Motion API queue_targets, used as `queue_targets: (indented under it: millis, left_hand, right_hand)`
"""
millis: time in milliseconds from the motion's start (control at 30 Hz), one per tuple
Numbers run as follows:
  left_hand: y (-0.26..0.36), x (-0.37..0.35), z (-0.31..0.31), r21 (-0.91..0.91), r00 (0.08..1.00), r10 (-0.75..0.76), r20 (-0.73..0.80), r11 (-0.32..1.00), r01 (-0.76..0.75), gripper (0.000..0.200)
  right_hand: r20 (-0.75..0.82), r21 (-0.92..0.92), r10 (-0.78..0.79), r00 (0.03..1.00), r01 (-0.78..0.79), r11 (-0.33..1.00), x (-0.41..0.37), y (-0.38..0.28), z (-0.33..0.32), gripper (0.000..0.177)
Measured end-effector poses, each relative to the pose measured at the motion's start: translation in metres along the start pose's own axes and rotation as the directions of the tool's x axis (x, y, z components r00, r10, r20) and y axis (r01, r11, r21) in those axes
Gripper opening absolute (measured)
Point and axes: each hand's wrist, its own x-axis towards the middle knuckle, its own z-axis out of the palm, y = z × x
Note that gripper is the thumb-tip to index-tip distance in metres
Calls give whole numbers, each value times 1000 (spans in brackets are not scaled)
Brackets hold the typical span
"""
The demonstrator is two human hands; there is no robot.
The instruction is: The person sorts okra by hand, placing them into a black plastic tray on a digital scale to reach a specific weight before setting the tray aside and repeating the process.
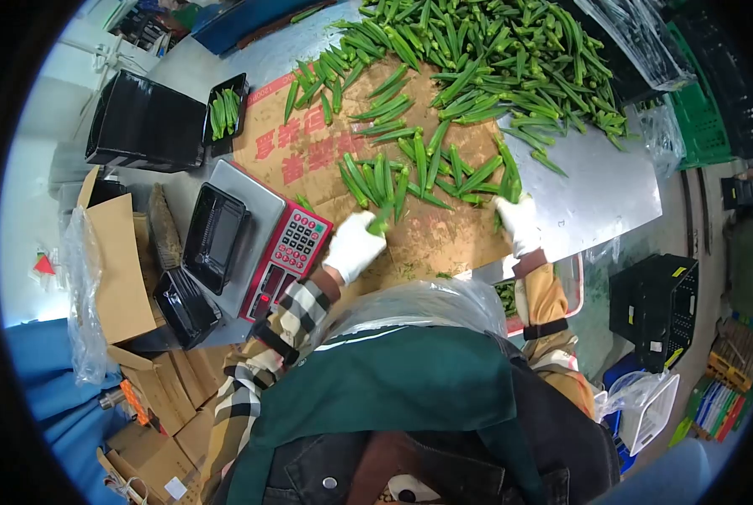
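My left hand (355,247), in a white glove, is closed on an okra pod (381,224) near the front of the cardboard sheet. To the right, my right hand (519,225), also gloved, has its fingers closed around okra (508,172) at the cardboard's right edge. Between and beyond the hands, several loose okra pods (431,156) lie on the cardboard (309,139). A large okra heap (511,50) covers the far side of the table. Left of my left hand sits a scale (288,248) with an empty black tray (215,236) on its plate.
A black tray of okra (224,114) stands beside a black box (147,122) at the far left. More black trays (185,303) sit near the scale, by an open carton (124,261). A black crate (654,303) is on the floor at the right.
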Motion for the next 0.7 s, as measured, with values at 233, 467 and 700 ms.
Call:
queue_targets:
  millis: [233,467,700]
  left_hand:
    - [41,59,16,95,935,218,-280,975,-199,24]
    - [34,59,23,-126,961,49,-272,988,-86,28]
    - [72,124,-14,-381,961,-28,-275,921,-82,39]
  right_hand:
    - [-139,-456,-128,982,51,888,39,-44,42,56]
    - [-78,50,-218,973,222,974,43,-39,32,55]
    - [8,-355,-281,960,266,896,14,-94,72,49]
